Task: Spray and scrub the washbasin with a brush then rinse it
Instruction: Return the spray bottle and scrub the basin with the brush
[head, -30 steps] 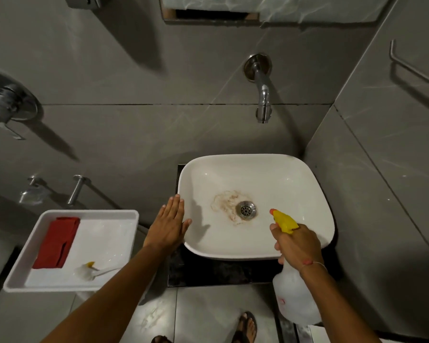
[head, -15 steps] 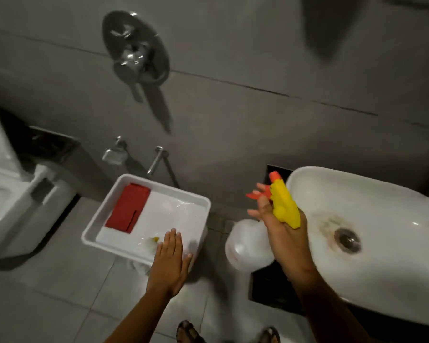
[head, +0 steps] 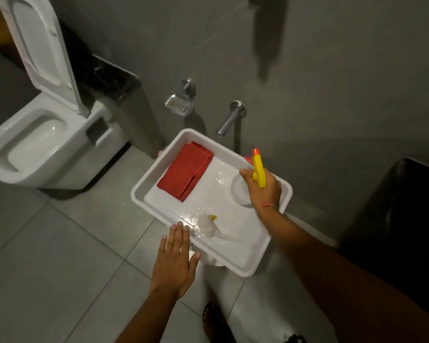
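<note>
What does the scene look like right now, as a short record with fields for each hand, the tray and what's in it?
right hand: grips the spray bottle, holding it over the tray's far right corner
left hand: open, empty, fingertips at the tray's near rim
tray: white, wet inside
red cloth: folded, far left of tray
brush: lying in tray near the left hand, untouched
toilet: lid up, to the left
</note>
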